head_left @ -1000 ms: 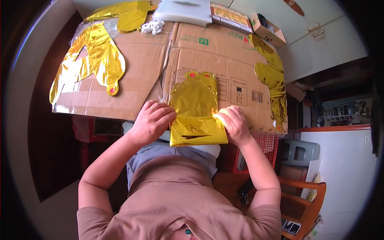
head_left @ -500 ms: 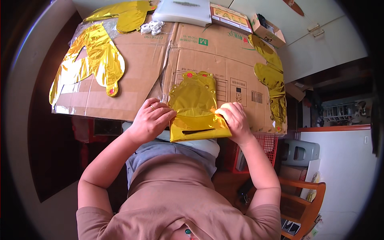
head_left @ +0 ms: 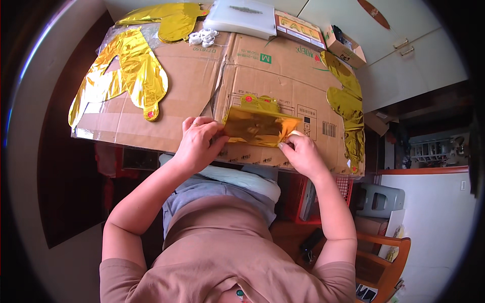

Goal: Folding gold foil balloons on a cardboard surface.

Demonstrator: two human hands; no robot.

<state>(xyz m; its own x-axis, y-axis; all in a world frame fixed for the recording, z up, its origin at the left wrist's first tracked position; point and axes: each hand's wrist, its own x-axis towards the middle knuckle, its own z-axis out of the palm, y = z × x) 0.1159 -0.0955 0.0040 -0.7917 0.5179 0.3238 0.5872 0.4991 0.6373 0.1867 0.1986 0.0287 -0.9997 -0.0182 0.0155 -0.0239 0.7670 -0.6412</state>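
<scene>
A flat gold foil balloon, partly folded, lies between my hands near the front edge of the flattened cardboard. My left hand pinches its left edge. At its right corner, my right hand grips the foil between thumb and fingers. The folded flap is raised and tilted, so it covers much of the balloon's body. Past the flap shows the far end with a small red mark.
Another gold foil balloon lies flat on the left, and a third along the right edge. White string, a translucent case, a flat printed box and a small open carton line the back.
Both hands have lifted the balloon's near end and turned it away from me, over the rest of the foil. The black slit-like mark near its front is now out of sight.
</scene>
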